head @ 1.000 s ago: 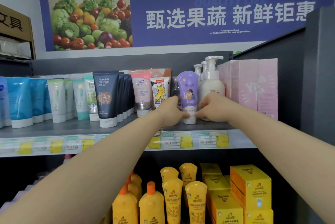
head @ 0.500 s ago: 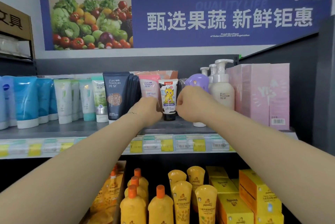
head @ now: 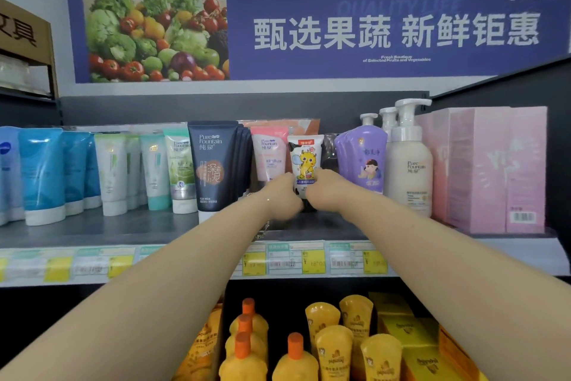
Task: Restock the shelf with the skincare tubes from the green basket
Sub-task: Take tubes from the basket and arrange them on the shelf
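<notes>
Both hands are working at centre frame, having moved off the purple bottle (head: 364, 158) a second ago. The left hand (head: 282, 198) and right hand (head: 324, 192) are gripping the lower half of the white tube (head: 306, 158) from either side with curled fingers, the left one blurred. The tube is standing upright on the shelf (head: 123, 229) between the pink tube (head: 268, 155) and the purple bottle, so they are probably straightening stock already placed; the green basket is not showing.

One head-worn wide-angle view, facing the shelf (head: 92, 229) square-on, about level with its top tier. Close in: shelf spans full width. Frame centre sits near the white cartoon tube (head: 306, 161); banner (head: 370, 31) above, yellow bottles (head: 244, 349) at bottom edge.
</notes>
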Motion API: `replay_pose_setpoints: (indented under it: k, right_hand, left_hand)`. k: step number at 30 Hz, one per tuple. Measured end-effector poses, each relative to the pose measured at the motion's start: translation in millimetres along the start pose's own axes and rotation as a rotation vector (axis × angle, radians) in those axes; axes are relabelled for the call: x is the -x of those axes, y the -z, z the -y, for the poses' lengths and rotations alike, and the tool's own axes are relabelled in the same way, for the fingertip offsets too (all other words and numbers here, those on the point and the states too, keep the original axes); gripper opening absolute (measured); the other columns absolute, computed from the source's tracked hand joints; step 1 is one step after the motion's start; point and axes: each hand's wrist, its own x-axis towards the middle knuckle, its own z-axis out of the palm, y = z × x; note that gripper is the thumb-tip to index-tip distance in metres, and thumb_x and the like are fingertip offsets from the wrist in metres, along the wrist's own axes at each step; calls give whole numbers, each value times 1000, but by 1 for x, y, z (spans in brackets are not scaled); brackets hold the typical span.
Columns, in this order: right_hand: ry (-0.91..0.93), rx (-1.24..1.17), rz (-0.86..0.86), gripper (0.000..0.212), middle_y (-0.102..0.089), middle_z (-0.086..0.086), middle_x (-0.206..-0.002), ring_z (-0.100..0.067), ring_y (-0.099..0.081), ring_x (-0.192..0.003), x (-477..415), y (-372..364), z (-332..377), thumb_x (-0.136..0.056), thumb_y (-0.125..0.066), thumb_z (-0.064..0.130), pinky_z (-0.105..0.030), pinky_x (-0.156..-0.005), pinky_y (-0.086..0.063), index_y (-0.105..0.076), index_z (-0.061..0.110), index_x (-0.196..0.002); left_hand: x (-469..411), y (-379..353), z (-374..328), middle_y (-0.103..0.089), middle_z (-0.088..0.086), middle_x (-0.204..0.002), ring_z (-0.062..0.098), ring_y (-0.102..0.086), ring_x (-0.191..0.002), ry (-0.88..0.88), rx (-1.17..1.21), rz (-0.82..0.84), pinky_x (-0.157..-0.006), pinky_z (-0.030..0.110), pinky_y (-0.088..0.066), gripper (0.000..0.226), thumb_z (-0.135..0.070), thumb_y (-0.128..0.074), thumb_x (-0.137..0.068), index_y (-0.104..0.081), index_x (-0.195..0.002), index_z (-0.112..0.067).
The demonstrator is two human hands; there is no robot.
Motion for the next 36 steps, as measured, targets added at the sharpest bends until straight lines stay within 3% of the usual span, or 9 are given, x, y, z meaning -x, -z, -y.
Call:
replay_pose_setpoints:
  k: [10,15,20,22,25,28,32,34,36]
  right_hand:
    - [12,-78,-6,45,-55,-15,-132,-29,-53,-119,-7,-6,-6,-95,-52,12,-36,-100,-46,-45,6,-139]
    - [43,-7,-39,38,-60,-13,-124,-28,-58,-111,4,-5,-7,-91,-52,9,-37,-96,-50,-55,7,-129]
    - [175,240,-124,31,-59,-10,-120,-28,-59,-102,30,5,-3,-88,-54,13,-38,-87,-53,-59,11,-118]
    - [232,364,-159,28,-59,-8,-117,-29,-59,-99,42,10,-2,-89,-53,19,-38,-81,-53,-58,14,-116]
    - [323,534,-219,19,-60,-5,-106,-26,-57,-89,62,15,4,-91,-50,24,-32,-66,-40,-56,18,-108]
    - [453,682,-301,10,-62,-4,-99,-25,-54,-81,79,16,13,-93,-46,26,-32,-63,-33,-50,18,-98]
    - [577,578,-279,9,-63,-4,-100,-25,-55,-81,100,11,31,-95,-45,29,-32,-66,-38,-48,21,-96]
    - [607,529,-265,21,-63,-4,-105,-26,-59,-90,111,6,42,-95,-47,32,-31,-68,-39,-56,21,-110]
    - [633,508,-260,24,-60,-3,-98,-24,-57,-87,122,-1,52,-94,-47,33,-31,-67,-38,-58,20,-112]
  left_hand:
    - [0,-5,-3,-63,14,-122,28,-56,-116,-90,20,22,-105,41,-43,34,-5,-58,-90,-58,-124,-7]
    - [7,-3,-1,-61,8,-120,23,-57,-109,-59,8,-37,-94,35,-48,41,-12,-67,-86,-51,-125,-10]
    - [30,13,-6,-58,5,-110,17,-54,-93,-136,-186,-181,-79,27,-46,35,-12,-60,-90,-49,-122,-12]
    - [40,22,-8,-61,8,-111,22,-57,-92,-134,-300,-208,-79,33,-50,32,-14,-59,-89,-51,-120,-12]
    - [59,32,-12,-62,7,-113,27,-60,-95,-115,-500,-245,-82,41,-55,38,-23,-56,-88,-48,-125,-16]
    - [80,38,-18,-61,3,-113,26,-59,-97,-116,-664,-307,-77,36,-49,32,-28,-53,-89,-48,-119,-18]
    - [109,47,-16,-60,2,-108,25,-56,-98,-127,-774,-367,-69,33,-39,22,-31,-52,-90,-48,-108,-18]
    - [125,52,-13,-58,4,-109,26,-56,-102,-120,-801,-373,-73,37,-47,24,-34,-51,-91,-49,-109,-19]
    - [140,57,-8,-56,4,-114,25,-59,-100,-102,-786,-368,-79,40,-52,27,-36,-52,-90,-51,-111,-20]
